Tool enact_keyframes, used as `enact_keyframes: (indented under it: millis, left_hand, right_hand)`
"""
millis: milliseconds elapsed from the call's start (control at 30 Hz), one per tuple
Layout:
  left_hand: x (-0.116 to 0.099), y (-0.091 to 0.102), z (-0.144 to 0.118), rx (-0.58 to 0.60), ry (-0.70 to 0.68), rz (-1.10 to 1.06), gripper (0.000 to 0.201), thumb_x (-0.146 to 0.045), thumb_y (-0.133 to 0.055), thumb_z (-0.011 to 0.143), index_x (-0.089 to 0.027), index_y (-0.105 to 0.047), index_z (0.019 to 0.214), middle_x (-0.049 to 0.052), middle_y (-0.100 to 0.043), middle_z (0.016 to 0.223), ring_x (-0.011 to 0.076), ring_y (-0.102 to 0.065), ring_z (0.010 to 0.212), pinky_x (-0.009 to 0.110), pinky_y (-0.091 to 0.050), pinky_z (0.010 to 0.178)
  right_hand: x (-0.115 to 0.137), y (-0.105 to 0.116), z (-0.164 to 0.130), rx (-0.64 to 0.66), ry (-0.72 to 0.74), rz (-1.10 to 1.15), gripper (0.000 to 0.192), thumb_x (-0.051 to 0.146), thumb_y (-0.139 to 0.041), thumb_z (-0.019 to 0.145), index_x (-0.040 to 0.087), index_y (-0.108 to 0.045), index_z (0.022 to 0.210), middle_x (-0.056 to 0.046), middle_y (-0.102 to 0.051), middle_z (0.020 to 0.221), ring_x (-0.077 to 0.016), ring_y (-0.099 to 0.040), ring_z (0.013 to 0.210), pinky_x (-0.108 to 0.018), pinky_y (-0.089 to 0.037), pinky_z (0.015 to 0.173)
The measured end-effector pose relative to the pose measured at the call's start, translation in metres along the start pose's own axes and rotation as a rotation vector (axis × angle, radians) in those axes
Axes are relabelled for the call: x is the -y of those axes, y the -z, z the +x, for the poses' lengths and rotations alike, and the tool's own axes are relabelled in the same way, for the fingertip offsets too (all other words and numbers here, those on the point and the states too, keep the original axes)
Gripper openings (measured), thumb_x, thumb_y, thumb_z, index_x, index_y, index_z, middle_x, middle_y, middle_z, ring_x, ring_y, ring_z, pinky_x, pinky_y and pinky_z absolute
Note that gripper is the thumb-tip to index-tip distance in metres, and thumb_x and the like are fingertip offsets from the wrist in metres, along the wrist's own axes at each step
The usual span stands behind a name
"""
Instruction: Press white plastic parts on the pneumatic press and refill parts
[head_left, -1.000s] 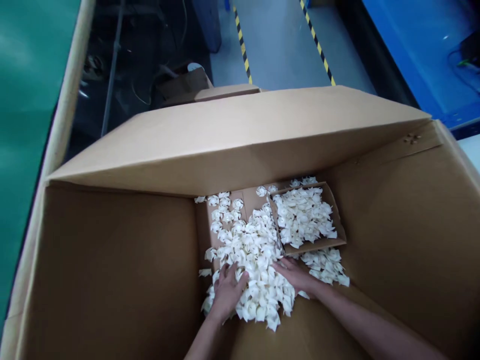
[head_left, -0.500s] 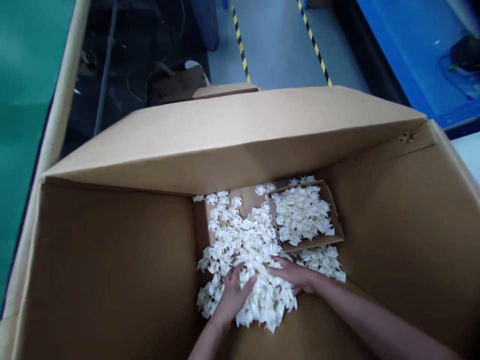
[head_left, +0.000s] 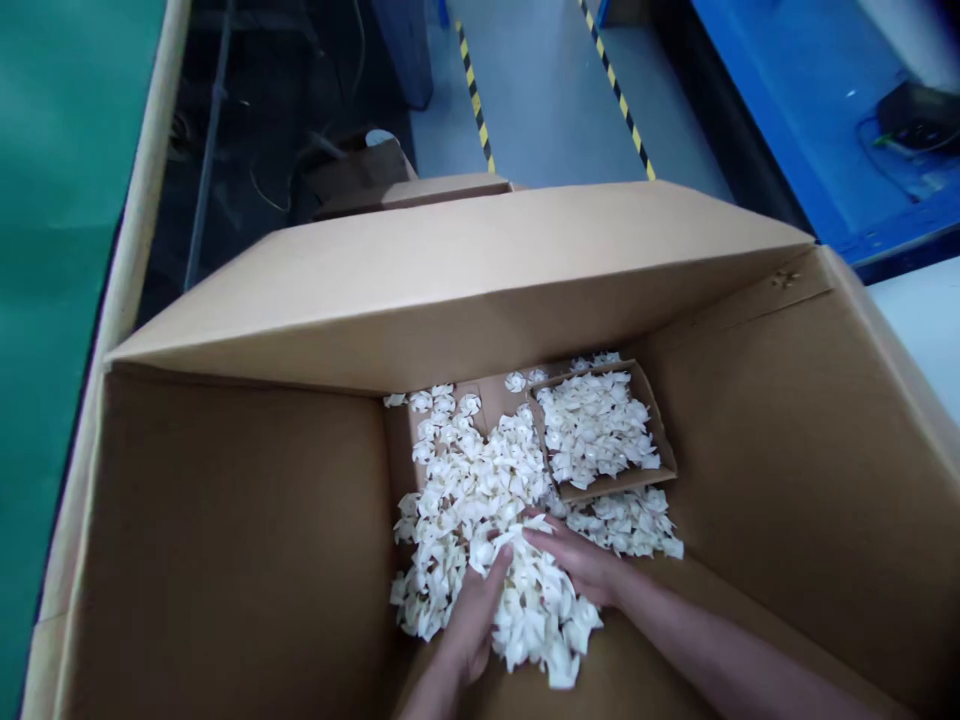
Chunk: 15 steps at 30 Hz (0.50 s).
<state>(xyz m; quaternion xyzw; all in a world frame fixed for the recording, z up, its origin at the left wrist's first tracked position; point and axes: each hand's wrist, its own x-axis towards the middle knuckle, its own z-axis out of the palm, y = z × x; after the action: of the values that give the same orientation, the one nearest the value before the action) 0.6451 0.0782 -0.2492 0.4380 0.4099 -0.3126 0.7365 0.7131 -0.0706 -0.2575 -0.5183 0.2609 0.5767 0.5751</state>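
Deep inside a large cardboard box (head_left: 225, 540), a heap of small white plastic pieces (head_left: 480, 480) covers the bottom. My left hand (head_left: 474, 615) and my right hand (head_left: 581, 562) cup a mound of these white pieces (head_left: 536, 605) between them, fingers curled around it from both sides. A small cardboard tray (head_left: 660, 450) filled with the same pieces lies just beyond my right hand.
The box's far flap (head_left: 465, 270) leans inward over the bottom. High brown walls close in at left and right. Outside are a green surface (head_left: 52, 200) at left, grey floor with yellow-black tape (head_left: 476, 90), and blue shelving (head_left: 825, 130) at right.
Both hands have drawn together, scooping pieces into a mound between them and pulling it toward me. The view has tilted slightly.
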Motion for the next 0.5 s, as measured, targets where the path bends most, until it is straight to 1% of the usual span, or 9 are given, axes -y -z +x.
enact_keyframes:
  millis: [100, 167, 233, 267, 333, 367, 433, 500]
  left_hand:
    - [-0.01, -0.009, -0.008, 0.028, 0.035, -0.158, 0.066, -0.049, -0.053, 0.083, -0.018, -0.031, 0.137, 0.014, -0.047, 0.138, 0.0245, -0.049, 0.12, 0.041, -0.041, 0.099]
    - [-0.018, -0.017, -0.014, 0.029, 0.049, -0.21, 0.067, -0.046, -0.057, 0.081, -0.019, -0.032, 0.136, 0.013, -0.049, 0.136, 0.0246, -0.048, 0.122, 0.038, -0.042, 0.098]
    - [-0.027, -0.027, -0.019, 0.029, 0.054, -0.239, 0.067, -0.045, -0.058, 0.08, -0.02, -0.031, 0.136, 0.013, -0.049, 0.136, 0.0254, -0.049, 0.121, 0.039, -0.044, 0.096]
    - [-0.032, -0.034, -0.02, 0.033, 0.053, -0.246, 0.068, -0.045, -0.059, 0.08, -0.021, -0.03, 0.137, 0.014, -0.048, 0.136, 0.026, -0.05, 0.119, 0.042, -0.045, 0.095]
    - [-0.044, -0.049, -0.021, 0.056, 0.041, -0.249, 0.067, -0.042, -0.06, 0.08, -0.021, -0.03, 0.136, 0.015, -0.05, 0.134, 0.0262, -0.055, 0.112, 0.046, -0.046, 0.092]
    - [-0.05, -0.058, -0.018, 0.079, 0.029, -0.244, 0.064, -0.041, -0.06, 0.081, -0.021, -0.032, 0.135, 0.014, -0.052, 0.13, 0.0258, -0.057, 0.109, 0.047, -0.047, 0.09]
    - [-0.065, -0.078, -0.009, 0.135, -0.007, -0.225, 0.055, -0.039, -0.059, 0.082, -0.02, -0.041, 0.13, 0.012, -0.057, 0.123, 0.0241, -0.059, 0.102, 0.048, -0.048, 0.087]
    - [-0.08, -0.1, 0.008, 0.171, -0.054, -0.194, 0.044, -0.039, -0.058, 0.083, -0.018, -0.05, 0.121, 0.01, -0.06, 0.116, 0.0227, -0.06, 0.098, 0.047, -0.049, 0.085]
  right_hand:
    - [0.008, -0.006, -0.011, 0.017, 0.016, 0.094, 0.065, 0.053, -0.061, 0.076, 0.025, -0.036, 0.13, -0.008, -0.065, 0.108, -0.024, -0.065, 0.09, -0.037, -0.053, 0.07]
    - [0.014, -0.008, -0.02, 0.02, 0.033, 0.135, 0.061, 0.051, -0.062, 0.076, 0.024, -0.04, 0.126, -0.008, -0.065, 0.107, -0.0237, -0.065, 0.09, -0.036, -0.053, 0.071]
    - [0.021, -0.005, -0.031, 0.018, 0.055, 0.162, 0.059, 0.05, -0.061, 0.077, 0.023, -0.04, 0.125, -0.008, -0.065, 0.108, -0.0233, -0.064, 0.092, -0.036, -0.053, 0.073]
    - [0.026, -0.002, -0.038, 0.015, 0.06, 0.167, 0.059, 0.049, -0.061, 0.078, 0.023, -0.04, 0.126, -0.009, -0.065, 0.108, -0.0239, -0.064, 0.092, -0.037, -0.054, 0.071]
    - [0.039, 0.007, -0.051, 0.007, 0.068, 0.16, 0.061, 0.05, -0.06, 0.079, 0.023, -0.037, 0.129, -0.011, -0.065, 0.107, -0.0258, -0.065, 0.089, -0.039, -0.054, 0.065]
    - [0.048, 0.013, -0.058, 0.0, 0.078, 0.152, 0.062, 0.051, -0.06, 0.079, 0.023, -0.036, 0.13, -0.011, -0.065, 0.107, -0.0264, -0.066, 0.088, -0.039, -0.054, 0.064]
    - [0.067, 0.028, -0.071, -0.023, 0.125, 0.129, 0.061, 0.051, -0.06, 0.079, 0.023, -0.037, 0.13, -0.011, -0.065, 0.108, -0.0257, -0.066, 0.089, -0.039, -0.054, 0.067]
    - [0.088, 0.045, -0.079, -0.073, 0.197, 0.1, 0.059, 0.05, -0.059, 0.08, 0.024, -0.039, 0.129, -0.011, -0.064, 0.111, -0.0235, -0.065, 0.093, -0.038, -0.053, 0.075]
